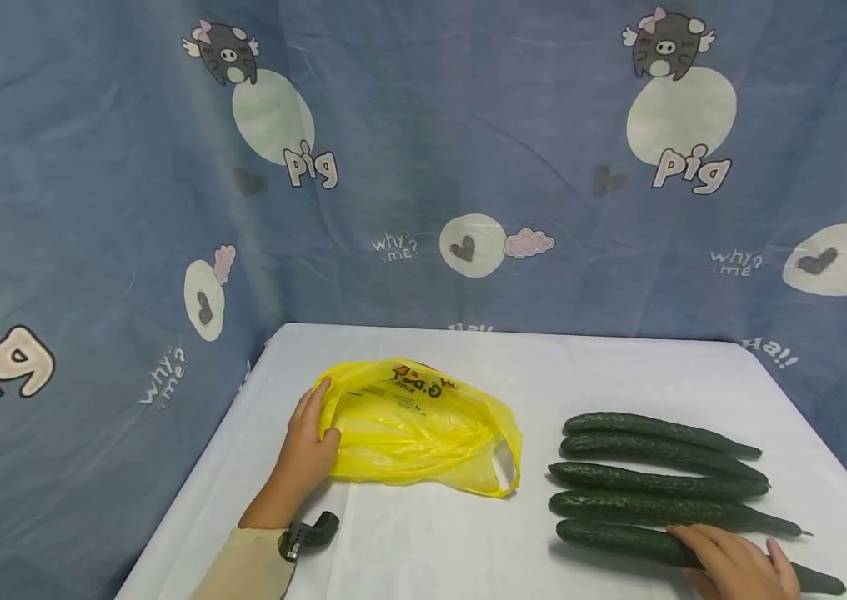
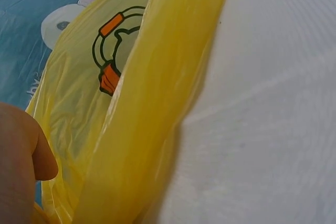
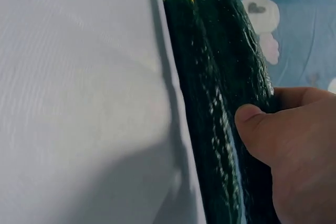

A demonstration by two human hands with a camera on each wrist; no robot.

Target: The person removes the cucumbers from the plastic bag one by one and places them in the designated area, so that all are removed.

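Note:
A yellow plastic bag (image 1: 423,433) with dark printing lies crumpled on the white table, its handle loop toward the right. My left hand (image 1: 311,450) grips the bag's left end, thumb in front and fingers behind; the left wrist view shows the yellow film (image 2: 152,108) close up beside part of the hand (image 2: 21,161). Several long green cucumbers (image 1: 656,481) lie side by side on the right. Around the nearest cucumber (image 1: 618,540) my right hand (image 1: 742,567) curls its fingers from above. In the right wrist view the thumb (image 3: 252,124) presses on dark green skin.
A blue curtain (image 1: 393,125) with pig and heart prints hangs behind and to the left of the white table (image 1: 438,550). A black device (image 1: 311,533) is strapped to the left wrist, at the end of a beige sleeve (image 1: 247,567).

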